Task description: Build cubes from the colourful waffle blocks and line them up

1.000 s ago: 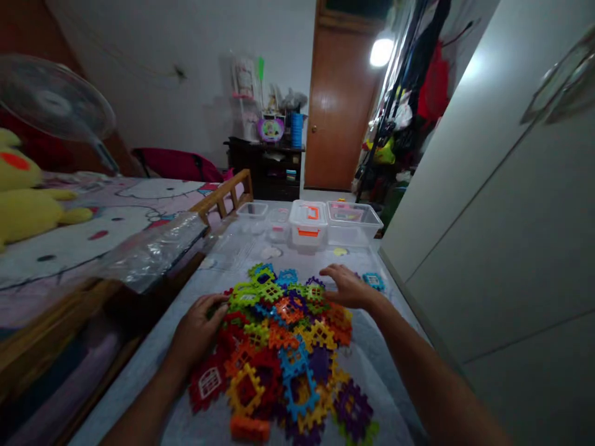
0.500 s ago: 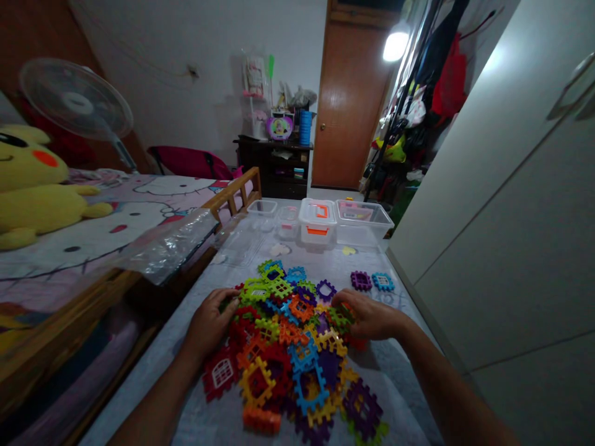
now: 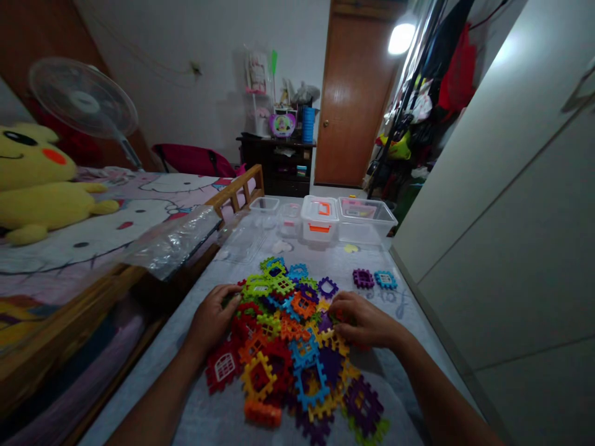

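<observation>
Grip first: the right hand (image 3: 365, 319), right of centre frame, has its fingers bent down over some pieces, but the fingertips are tucked under, so I can't tell if anything's pinched. Left hand (image 3: 214, 314), left of centre, is loosely curled against the pile's edge; can't tell if it's got hold of anything either.

Biggest thing down there is the cloth-covered table (image 3: 409, 322), filling the lower middle. On it, the pile of toothed plastic pieces (image 3: 288, 328) sits lower centre, all colours mixed and overlapping. Behind, mid-frame, there's an open clear tub (image 3: 360, 232) and a lidded box (image 3: 320, 218). Smallest: a purple piece (image 3: 363, 279) and a blue piece (image 3: 385, 279), side by side right of centre, apart from the pile.

Looks to me like picking through the heap. Next move probably calls for fingertips on one piece's rim, working it free of its neighbours.
</observation>
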Tool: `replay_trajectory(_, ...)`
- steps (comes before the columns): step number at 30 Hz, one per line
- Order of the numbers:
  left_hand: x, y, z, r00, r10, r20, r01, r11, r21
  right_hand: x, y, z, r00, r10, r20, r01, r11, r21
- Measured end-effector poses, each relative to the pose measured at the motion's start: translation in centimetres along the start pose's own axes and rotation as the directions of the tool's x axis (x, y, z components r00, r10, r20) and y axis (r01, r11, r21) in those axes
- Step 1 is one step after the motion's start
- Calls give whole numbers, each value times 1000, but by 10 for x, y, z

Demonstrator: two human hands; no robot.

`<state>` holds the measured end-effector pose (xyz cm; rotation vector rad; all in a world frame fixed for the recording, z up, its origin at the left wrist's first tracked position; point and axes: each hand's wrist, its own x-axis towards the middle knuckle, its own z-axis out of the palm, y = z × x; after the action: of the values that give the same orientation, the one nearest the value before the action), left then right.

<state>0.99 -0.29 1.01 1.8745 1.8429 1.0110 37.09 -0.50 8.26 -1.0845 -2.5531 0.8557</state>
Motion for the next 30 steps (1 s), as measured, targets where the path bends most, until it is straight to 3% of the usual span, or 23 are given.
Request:
replay_trajectory(8, 0, 5, -2, 1000, -20, -6, 19, 1000, -22, -13, 17, -7, 996, 61, 67, -67, 994, 82)
replay_trajectory(13, 0, 5, -3, 1000, -19, -7, 19, 999, -26, -7, 15, -2, 987, 146, -64, -144, 989, 31)
replay_trajectory(16, -1, 6, -4, 1000, -22, -9, 21, 999, -29, -3, 7, 4, 983, 137, -122, -138, 990, 6)
replay_trajectory(23, -2, 10, -4, 999, -29, -31, 29, 999, -22, -1, -1, 13, 992, 129, -2, -129, 992, -1)
replay_trajectory(26, -1, 8, -3, 999, -26, -23, 25, 999, -25, 3, 0, 17, 989, 118, -90, -114, 992, 50)
replay_trajectory(30, -1, 7, -2, 999, -32, -23, 32, 999, -22, 13, -3, 24, 963, -31, -267, 28, 999, -15)
